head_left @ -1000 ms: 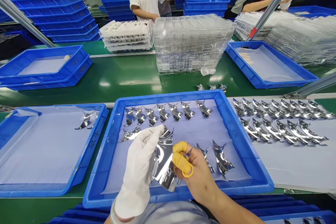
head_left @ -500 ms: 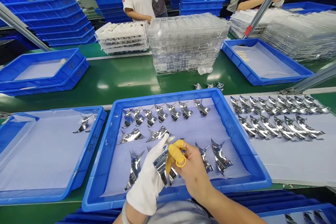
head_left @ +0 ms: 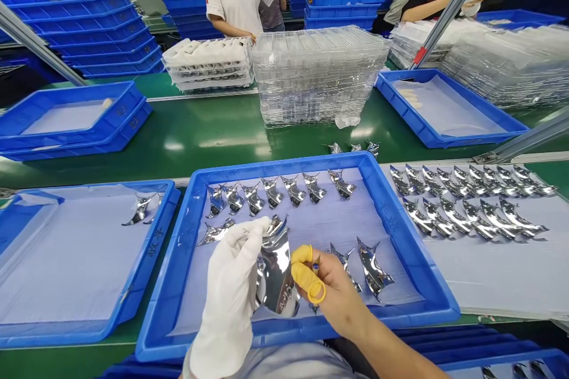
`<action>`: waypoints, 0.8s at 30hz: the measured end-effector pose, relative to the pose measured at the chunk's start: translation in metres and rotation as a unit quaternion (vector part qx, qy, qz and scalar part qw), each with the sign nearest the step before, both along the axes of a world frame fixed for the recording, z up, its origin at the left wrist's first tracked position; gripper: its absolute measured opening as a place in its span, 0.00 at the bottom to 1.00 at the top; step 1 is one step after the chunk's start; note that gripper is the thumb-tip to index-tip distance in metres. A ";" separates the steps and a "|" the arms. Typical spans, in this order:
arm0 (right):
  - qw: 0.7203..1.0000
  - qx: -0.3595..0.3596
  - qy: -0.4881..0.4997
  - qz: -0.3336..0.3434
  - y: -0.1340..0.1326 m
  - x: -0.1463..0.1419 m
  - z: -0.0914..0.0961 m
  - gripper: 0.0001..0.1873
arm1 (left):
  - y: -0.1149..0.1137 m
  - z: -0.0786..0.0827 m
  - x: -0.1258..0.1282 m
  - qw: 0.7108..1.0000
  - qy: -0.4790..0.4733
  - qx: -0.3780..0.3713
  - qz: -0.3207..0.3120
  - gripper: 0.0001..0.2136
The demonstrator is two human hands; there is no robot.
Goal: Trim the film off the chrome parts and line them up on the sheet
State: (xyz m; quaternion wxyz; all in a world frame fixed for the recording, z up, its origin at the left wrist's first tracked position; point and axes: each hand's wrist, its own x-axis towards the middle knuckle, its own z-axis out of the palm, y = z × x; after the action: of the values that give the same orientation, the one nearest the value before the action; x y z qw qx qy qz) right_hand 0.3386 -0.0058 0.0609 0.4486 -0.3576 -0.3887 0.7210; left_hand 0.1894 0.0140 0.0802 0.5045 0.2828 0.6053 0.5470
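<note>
My left hand (head_left: 233, 284), in a white glove, pinches the upper left of a mirror-bright curved chrome piece (head_left: 276, 269) above a lined blue tray (head_left: 382, 311). Its broad shiny face is turned up. My right hand (head_left: 326, 284) has yellow finger cots on thumb and forefinger, whose tips are at the right edge of the piece; whether they press on it I cannot tell. A slim pen-like tool (head_left: 316, 266) with a blue end pokes out of that closed hand, mostly hidden. More chrome pieces (head_left: 294, 190) lie in rows in the tray, some covered by my hands.
At the right, rows of chrome pieces (head_left: 453, 216) rest on a white sheet. A blue tray (head_left: 171, 213) with a few pieces stands at the left. Beyond are a stack of clear plastic trays (head_left: 320, 80) and a metal post (head_left: 444, 23). Co-workers stand across the bench.
The chrome piece has been turned so its wide face shows. My left hand has shifted left and rotated; my right hand has moved slightly right and down.
</note>
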 end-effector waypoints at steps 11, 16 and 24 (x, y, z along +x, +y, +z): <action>0.983 0.151 -0.106 -0.013 0.003 0.003 -0.006 0.25 | -0.015 0.014 -0.005 0.978 0.094 0.185 -0.030 0.05; 0.964 0.218 -0.141 -0.048 0.003 0.005 -0.009 0.19 | -0.017 0.019 -0.009 0.949 0.155 0.255 -0.102 0.06; 0.999 0.021 -0.041 -0.003 -0.003 0.001 -0.009 0.24 | -0.013 0.008 -0.007 0.980 0.113 0.162 -0.018 0.03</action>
State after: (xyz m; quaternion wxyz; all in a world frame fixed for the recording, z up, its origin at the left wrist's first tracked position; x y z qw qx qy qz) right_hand 0.3393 -0.0090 0.0522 0.4422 -0.3786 -0.4205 0.6959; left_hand 0.1822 0.0013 0.0885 0.3902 0.4310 0.5569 0.5931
